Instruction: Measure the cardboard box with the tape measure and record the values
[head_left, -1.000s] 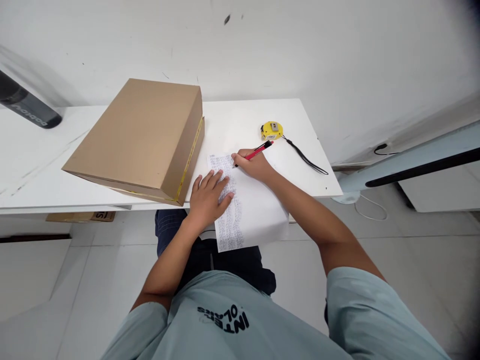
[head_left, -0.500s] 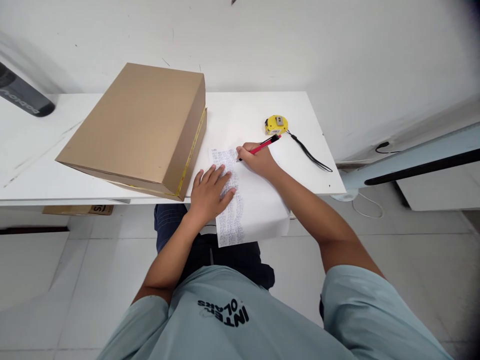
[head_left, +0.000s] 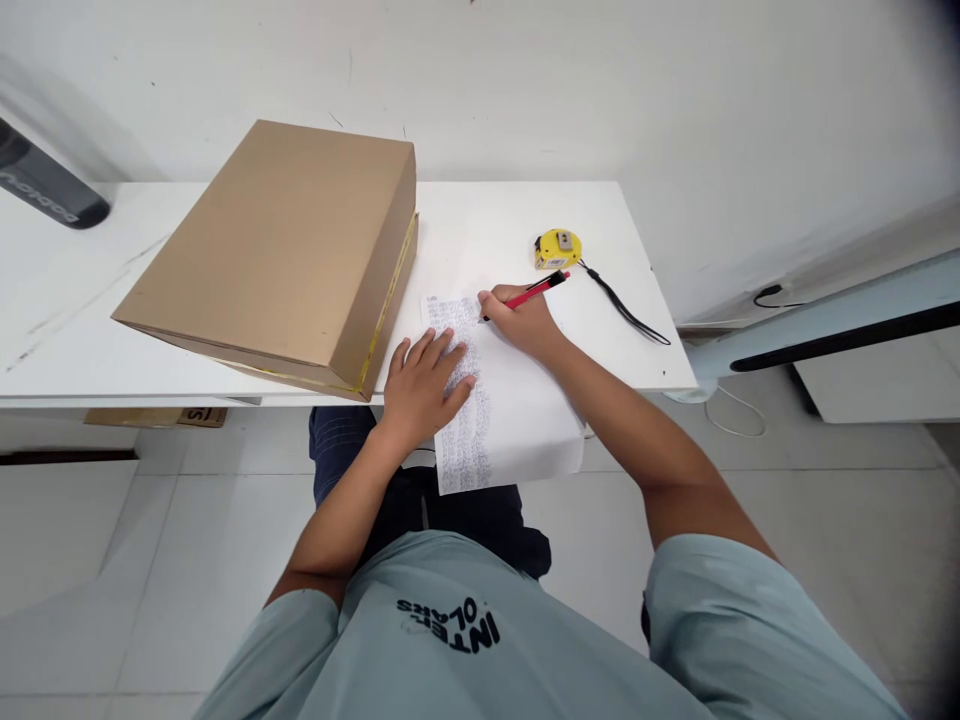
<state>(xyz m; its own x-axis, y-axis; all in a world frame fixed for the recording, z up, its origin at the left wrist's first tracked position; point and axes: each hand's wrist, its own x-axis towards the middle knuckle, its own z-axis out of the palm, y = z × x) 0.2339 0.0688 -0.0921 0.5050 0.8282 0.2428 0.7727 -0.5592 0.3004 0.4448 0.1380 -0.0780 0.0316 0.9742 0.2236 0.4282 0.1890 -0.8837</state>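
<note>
My right hand (head_left: 523, 322) is closed round a red pen (head_left: 534, 291) with a black cap end, its tip touching the top of a white sheet of paper (head_left: 517, 420). The sheet carries a column of small handwriting down its left side and hangs over the front edge of the white table (head_left: 480, 225). My left hand (head_left: 422, 385) lies flat on the sheet's left part, fingers spread. A closed brown cardboard box (head_left: 281, 250) with yellow tape stands just left of the sheet.
A yellow tape measure (head_left: 558, 248) with a black wrist strap (head_left: 626, 312) lies beyond the pen. A dark cylindrical object (head_left: 45, 190) rests at the table's far left. A wall backs the table; a pale blue bar (head_left: 825, 330) and cables run at the right.
The view shifted slightly; box and table sit a little lower-right than half a second ago. My right hand with the pen stays at the sheet's top, my left hand stays flat.
</note>
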